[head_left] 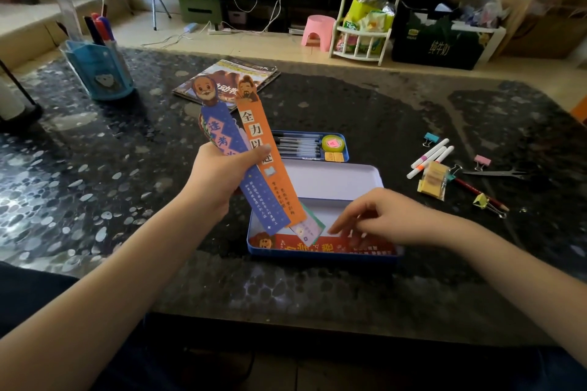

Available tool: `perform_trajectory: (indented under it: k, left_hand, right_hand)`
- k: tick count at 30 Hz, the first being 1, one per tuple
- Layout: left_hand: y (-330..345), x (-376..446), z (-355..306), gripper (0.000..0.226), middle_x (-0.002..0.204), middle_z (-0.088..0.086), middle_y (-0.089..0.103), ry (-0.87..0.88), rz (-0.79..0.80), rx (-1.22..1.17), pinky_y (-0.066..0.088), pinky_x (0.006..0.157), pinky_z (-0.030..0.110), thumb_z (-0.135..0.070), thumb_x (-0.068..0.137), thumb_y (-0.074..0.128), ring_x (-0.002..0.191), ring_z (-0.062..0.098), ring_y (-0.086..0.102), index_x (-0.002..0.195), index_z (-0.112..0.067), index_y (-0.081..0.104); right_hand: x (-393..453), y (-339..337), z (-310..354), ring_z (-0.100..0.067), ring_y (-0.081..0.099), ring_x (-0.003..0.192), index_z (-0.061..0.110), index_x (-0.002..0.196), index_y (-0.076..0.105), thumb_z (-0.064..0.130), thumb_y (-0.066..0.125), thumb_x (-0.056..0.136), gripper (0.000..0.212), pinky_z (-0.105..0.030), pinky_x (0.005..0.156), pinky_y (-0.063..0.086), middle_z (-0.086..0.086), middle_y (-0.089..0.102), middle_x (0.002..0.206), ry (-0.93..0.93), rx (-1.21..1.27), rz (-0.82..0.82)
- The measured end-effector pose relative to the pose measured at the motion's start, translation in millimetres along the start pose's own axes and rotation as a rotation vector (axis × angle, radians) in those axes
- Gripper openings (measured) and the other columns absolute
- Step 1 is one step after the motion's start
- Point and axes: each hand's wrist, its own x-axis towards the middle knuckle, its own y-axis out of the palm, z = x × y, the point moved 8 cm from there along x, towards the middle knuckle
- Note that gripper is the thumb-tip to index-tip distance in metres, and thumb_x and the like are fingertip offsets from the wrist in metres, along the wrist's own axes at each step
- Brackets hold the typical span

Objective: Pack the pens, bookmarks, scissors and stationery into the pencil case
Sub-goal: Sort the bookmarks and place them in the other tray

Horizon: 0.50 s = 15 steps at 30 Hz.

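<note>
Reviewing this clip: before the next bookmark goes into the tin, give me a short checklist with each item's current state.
1. Left hand has a firm hold on the fanned bookmarks: ok, fingers and thumb are curled round them.
2. Pencil case open, near tray accessible: ok, lid raised.
3. Red bookmark lies flat along the tray's near wall: ok, though its right end is hidden by the right hand.
4. Right hand free to take the next bookmark: cannot tell whether its fingertips pinch anything.
5. Far tray already filled: ok, pens and tape roll sit in it.
6. Scissors and markers packed: not ok, still on the table.
</note>
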Motion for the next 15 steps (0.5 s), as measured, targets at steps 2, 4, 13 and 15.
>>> perform_trajectory:
  k: [2,4,13,15]
  left_hand:
    - [2,0,5,0.014,0.082,-0.003,0.07,-0.013,0.013,0.008,0.055,0.064,0.027,-0.014,0.08,0.071,0.063,0.007,0.069,0.087,-0.019,0.059]
    - [3,1,8,0.015,0.082,-0.003,0.07,-0.023,0.011,0.014,0.056,0.065,0.028,-0.014,0.08,0.071,0.063,0.007,0.069,0.087,-0.018,0.059]
    - [23,-9,51,0.034,0.083,0.007,0.071,-0.302,0.062,-0.122,0.058,0.057,0.034,-0.009,0.076,0.073,0.061,0.017,0.07,0.106,-0.005,0.058]
    - [28,-11,56,0.037,0.079,0.007,0.071,-0.342,0.072,-0.129,0.058,0.057,0.036,-0.01,0.074,0.074,0.06,0.019,0.071,0.107,-0.005,0.057]
  right_hand:
    - [-4,-16,-4,-0.01,0.069,0.082,0.021,0.083,0.073,-0.009,0.043,0.089,0.043,-0.026,0.076,0.058,0.007,0.072,0.086,0.054,0.061,-0.038]
    - [-7,-32,-3,-0.012,0.067,0.08,0.02,0.075,0.071,-0.01,0.041,0.087,0.045,-0.02,0.068,0.056,0.01,0.07,0.08,0.058,-0.01,-0.077]
    - [-1,1,4,-0.009,0.061,0.092,0.03,0.097,0.067,-0.002,0.039,0.092,0.042,-0.021,0.08,0.052,0.013,0.063,0.093,0.042,-0.162,0.034]
    - [0,-6,10,-0.011,0.066,0.082,0.025,0.103,0.063,0.008,0.038,0.1,0.031,-0.02,0.069,0.055,0.001,0.067,0.093,0.055,0.161,-0.064]
